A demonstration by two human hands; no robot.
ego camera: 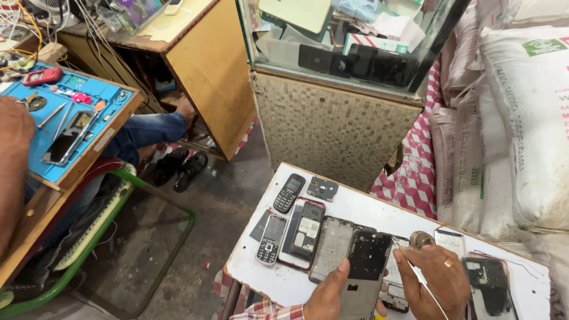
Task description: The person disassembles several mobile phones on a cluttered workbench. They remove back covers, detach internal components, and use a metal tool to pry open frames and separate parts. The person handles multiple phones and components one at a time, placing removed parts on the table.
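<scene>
A white-topped work table (pixel 355 207) strewn with dismantled phones stands in a cramped repair shop, beside a glass display counter (pixel 338 65) and stacked white sacks (pixel 521 118). At its near edge, the left hand (pixel 329 296) clamps an opened black phone frame (pixel 364 272), its long axis pointing away from the person. The right hand (pixel 435 281) pinches a thin metal tool (pixel 424 281) just beside the frame.

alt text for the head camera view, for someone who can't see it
Seen from above, a person's left hand holds an opened phone frame on a white table while the right hand holds a thin metal tool beside it. Keypad phones and other phone parts lie around them.
</scene>
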